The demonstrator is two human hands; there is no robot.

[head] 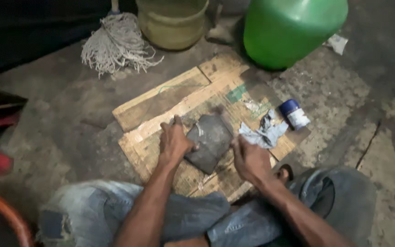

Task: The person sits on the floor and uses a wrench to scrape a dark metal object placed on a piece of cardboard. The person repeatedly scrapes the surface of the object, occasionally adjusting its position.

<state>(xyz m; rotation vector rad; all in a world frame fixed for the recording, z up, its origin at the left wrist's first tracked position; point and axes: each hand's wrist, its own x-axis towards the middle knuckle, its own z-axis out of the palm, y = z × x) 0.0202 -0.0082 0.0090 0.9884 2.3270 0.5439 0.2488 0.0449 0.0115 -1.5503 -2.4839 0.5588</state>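
Fingers: left hand (173, 142) is clamped on the left edge of the dark flat slab (210, 142); right hand (251, 160) is curled into a loose fist at its lower right corner, can't tell if it's pinching anything, too blurry.
Slab: sits between both hands, tilted, lying on the cardboard sheet (161, 98).
Progress: looks mid-job to me, slab held down, surface dull and grimy.
Nearby: crumpled grey rag (266, 132) just right of the slab, small blue-capped tin (294, 114) past that.
Further out: green jug (289, 27), mop head (115, 43), yellowish bucket (172, 23).

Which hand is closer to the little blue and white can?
Right. The right hand is below-left of the can, apart from it; the left hand is farther, across the dark slab.
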